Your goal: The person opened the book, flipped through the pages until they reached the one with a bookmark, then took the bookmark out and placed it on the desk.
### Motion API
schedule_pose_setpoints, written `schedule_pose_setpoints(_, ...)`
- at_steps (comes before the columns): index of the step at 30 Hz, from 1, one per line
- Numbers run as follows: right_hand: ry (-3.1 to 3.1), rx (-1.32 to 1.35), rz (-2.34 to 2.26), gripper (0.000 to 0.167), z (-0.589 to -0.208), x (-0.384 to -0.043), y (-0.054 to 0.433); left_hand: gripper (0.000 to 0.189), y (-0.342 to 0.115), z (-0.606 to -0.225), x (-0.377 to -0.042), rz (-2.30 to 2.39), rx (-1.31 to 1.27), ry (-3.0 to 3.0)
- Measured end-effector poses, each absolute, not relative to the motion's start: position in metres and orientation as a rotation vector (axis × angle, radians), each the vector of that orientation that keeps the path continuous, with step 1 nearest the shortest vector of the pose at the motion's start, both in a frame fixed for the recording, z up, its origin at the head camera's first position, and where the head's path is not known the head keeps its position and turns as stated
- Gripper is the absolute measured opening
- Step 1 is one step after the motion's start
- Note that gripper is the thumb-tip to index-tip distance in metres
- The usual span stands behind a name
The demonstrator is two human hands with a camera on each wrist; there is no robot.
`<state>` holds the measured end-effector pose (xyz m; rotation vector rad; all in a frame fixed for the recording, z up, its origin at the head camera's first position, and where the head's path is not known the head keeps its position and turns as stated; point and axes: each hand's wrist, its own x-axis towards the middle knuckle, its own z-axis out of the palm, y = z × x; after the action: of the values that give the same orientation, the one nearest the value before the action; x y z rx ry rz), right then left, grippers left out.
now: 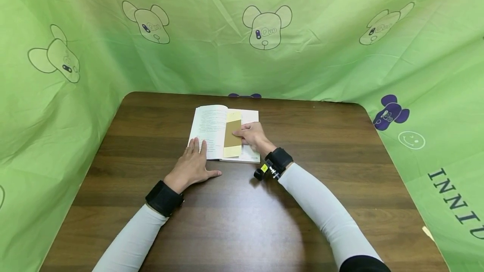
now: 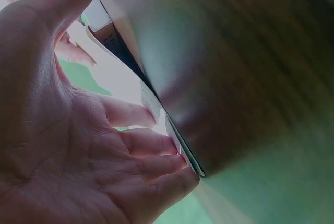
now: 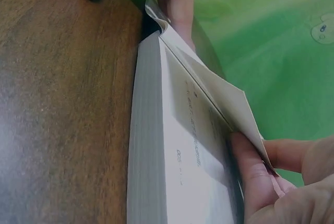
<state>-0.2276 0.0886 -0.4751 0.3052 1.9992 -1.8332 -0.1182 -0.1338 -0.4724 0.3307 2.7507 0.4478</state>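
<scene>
An open book [image 1: 209, 125] with printed white pages lies near the far side of the table. Along its gutter is a narrow cream-and-tan bookmark-like strip [image 1: 232, 128], whose free edge my right hand [image 1: 254, 134] pinches between thumb and fingers. The right wrist view shows this strip [image 3: 224, 96] tilted up from the page, with the right thumb [image 3: 253, 169] on its near side. My left hand [image 1: 192, 167] rests its straight fingers on the lower left page, thumb spread out over the table. Close up in the left wrist view, those fingers [image 2: 151, 143] touch the page.
The brown wooden table [image 1: 234, 221] has rounded far corners. A green cloth [image 1: 211, 66] with printed bear heads hangs behind and beside it. Each wrist wears a black strap, and a small camera [image 1: 261, 173] juts from the right one.
</scene>
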Motion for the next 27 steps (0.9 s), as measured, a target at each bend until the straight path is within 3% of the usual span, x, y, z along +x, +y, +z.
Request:
schedule_pose_setpoints(17,1.960,0.310,-1.842,0.023,-0.470,-0.222,0.113,0.118,-0.134,-0.473,-0.119,0.431,0.356,2.766)
schedule_pose_setpoints(27,2.013,0.278,-1.820,0.010,-0.466,-0.218,0.136,0.118,-0.134,-0.473,-0.119,0.426,0.365,2.773)
